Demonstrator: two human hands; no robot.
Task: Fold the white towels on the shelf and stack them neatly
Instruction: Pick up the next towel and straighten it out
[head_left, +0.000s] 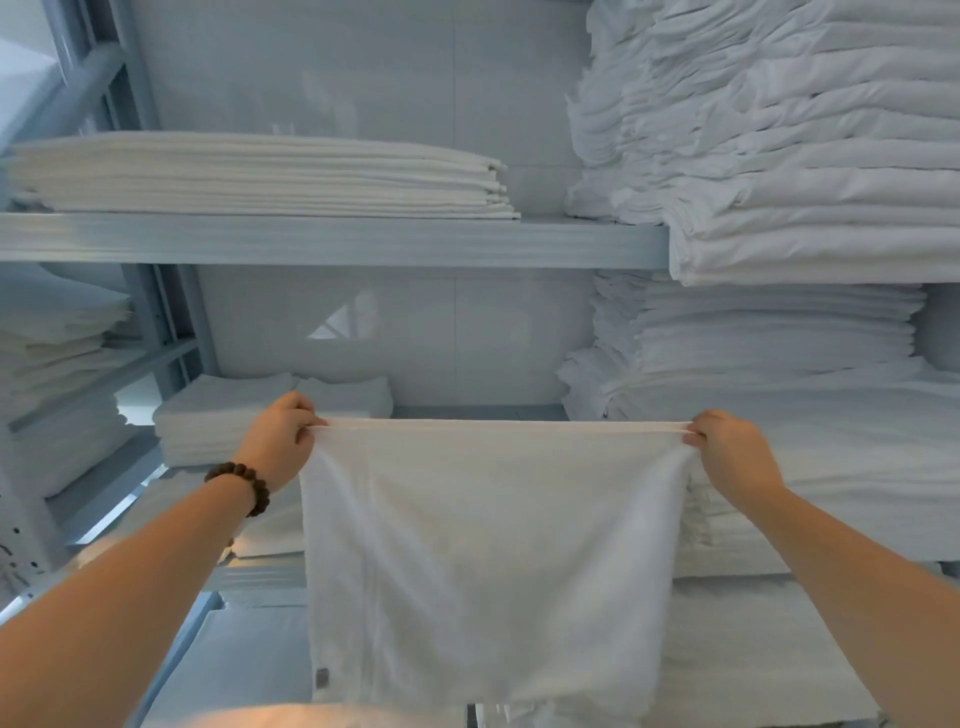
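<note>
Holding a white towel (488, 551) stretched betw. your hands: left hand (283, 441) and right hand (730, 449) each pinch a top corner, well apart; it hangs in front of the shelf (332, 239) w/ stacked linen.

You are showing a plain white cloth towel (488, 561) carrying a grey tag (322, 678). You are wearing a dark brown beaded bracelet (244, 486). The pale blue-grey metal shelving (332, 241) is bearing white folded linen stacks (260, 176).
</note>
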